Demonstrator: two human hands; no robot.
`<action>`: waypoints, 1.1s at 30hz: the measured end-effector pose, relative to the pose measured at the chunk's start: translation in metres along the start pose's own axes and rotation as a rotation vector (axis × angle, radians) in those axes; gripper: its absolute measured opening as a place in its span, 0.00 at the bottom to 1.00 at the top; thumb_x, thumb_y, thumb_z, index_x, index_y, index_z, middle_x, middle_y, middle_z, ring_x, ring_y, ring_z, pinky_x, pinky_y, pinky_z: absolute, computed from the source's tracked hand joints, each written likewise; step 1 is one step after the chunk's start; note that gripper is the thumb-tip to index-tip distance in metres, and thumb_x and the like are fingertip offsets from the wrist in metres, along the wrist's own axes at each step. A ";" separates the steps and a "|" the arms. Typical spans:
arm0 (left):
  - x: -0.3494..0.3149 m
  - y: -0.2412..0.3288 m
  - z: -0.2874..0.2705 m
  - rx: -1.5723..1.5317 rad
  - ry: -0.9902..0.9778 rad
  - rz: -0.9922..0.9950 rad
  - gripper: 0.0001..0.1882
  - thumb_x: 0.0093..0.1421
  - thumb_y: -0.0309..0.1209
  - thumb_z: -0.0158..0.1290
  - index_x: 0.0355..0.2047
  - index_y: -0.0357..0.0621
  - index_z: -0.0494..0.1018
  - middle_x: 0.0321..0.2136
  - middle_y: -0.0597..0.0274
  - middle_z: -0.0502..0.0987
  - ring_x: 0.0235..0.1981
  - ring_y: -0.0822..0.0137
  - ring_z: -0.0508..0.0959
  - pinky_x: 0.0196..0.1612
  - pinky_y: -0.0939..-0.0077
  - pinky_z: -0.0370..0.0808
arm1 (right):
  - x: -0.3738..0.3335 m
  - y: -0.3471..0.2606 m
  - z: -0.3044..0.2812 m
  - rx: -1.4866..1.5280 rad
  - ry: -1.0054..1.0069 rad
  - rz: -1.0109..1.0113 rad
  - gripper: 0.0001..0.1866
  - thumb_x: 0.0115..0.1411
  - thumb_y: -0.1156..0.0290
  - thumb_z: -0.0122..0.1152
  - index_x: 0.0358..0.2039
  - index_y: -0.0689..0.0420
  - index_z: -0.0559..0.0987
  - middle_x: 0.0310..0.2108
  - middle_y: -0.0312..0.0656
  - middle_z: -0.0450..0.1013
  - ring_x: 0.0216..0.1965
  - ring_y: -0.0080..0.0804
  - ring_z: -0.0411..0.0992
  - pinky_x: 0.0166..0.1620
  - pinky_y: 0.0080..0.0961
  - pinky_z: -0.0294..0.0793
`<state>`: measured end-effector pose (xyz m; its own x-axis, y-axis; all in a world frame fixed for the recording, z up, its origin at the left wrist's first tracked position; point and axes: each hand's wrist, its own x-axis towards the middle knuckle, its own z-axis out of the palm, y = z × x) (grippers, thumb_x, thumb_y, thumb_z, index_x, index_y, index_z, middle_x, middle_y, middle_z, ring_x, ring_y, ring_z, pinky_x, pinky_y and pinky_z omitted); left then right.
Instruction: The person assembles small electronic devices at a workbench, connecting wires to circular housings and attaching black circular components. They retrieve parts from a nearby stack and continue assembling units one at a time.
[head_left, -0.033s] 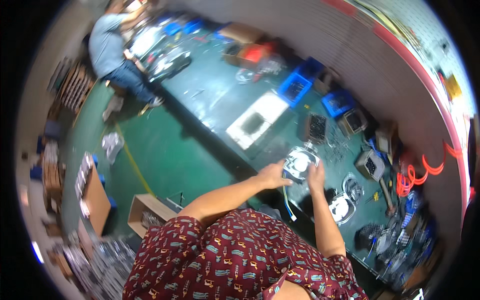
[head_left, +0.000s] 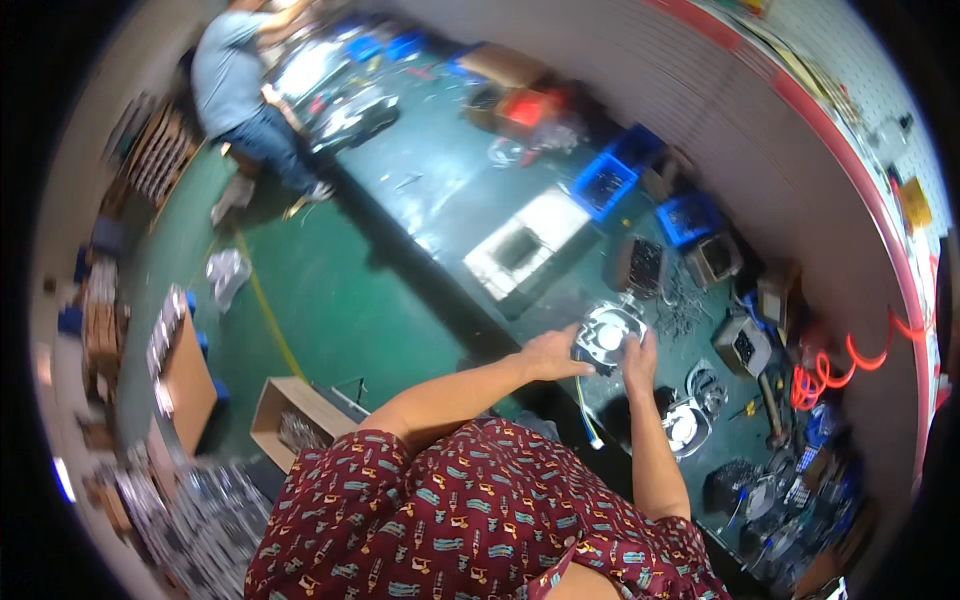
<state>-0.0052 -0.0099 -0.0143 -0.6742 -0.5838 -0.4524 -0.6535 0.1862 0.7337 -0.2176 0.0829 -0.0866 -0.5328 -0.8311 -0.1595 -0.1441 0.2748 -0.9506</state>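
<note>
Between my two hands is a round silver-white metal housing [head_left: 606, 338], held just above the near edge of the workbench. My left hand [head_left: 556, 354] grips its left rim, with the fingers partly hidden. My right hand [head_left: 638, 360] closes on the right side, its thumb over the face. A thin bundle of coloured wires [head_left: 583, 408] hangs from the housing and ends in a small white connector [head_left: 597, 442]. To the right of my right forearm, a similar round metal part [head_left: 682, 428] lies on the bench, beside a dark ring-shaped part [head_left: 708, 388].
Beyond my hands lie a white foam block [head_left: 490, 268], loose screws [head_left: 684, 305] and blue bins [head_left: 604, 186]. A hammer [head_left: 772, 410] and a coiled red hose [head_left: 815, 385] are at the right. Another person [head_left: 232, 80] stands at the bench's far left. An open carton [head_left: 275, 412] sits left.
The whole view has shifted slightly, so the bench items appear a little further right and lower. Both hands keep their hold on the housing.
</note>
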 end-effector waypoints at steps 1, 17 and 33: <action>-0.010 0.007 -0.012 0.007 -0.017 -0.021 0.53 0.53 0.63 0.61 0.65 0.33 0.60 0.53 0.35 0.76 0.54 0.41 0.76 0.57 0.54 0.73 | -0.001 0.005 -0.007 -0.004 0.016 -0.010 0.25 0.67 0.72 0.51 0.64 0.66 0.66 0.55 0.51 0.74 0.54 0.39 0.73 0.59 0.31 0.69; -0.250 -0.388 -0.103 -0.265 0.487 -0.474 0.30 0.57 0.46 0.59 0.52 0.33 0.76 0.51 0.39 0.78 0.54 0.45 0.77 0.59 0.58 0.74 | -0.031 -0.201 0.224 0.021 -0.074 -0.391 0.11 0.65 0.78 0.53 0.46 0.64 0.79 0.39 0.40 0.78 0.38 0.26 0.75 0.44 0.22 0.76; -0.369 -0.617 -0.250 -0.663 0.927 -0.679 0.28 0.62 0.41 0.60 0.55 0.32 0.73 0.48 0.44 0.80 0.49 0.54 0.81 0.54 0.64 0.77 | 0.040 -0.252 0.679 -0.703 -1.174 -0.369 0.20 0.58 0.68 0.66 0.48 0.67 0.80 0.40 0.53 0.82 0.42 0.38 0.81 0.48 0.32 0.79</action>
<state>0.7329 -0.1069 -0.1739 0.3735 -0.7758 -0.5085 -0.2963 -0.6193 0.7271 0.3637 -0.3479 -0.0344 0.5682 -0.7240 -0.3912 -0.6850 -0.1527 -0.7124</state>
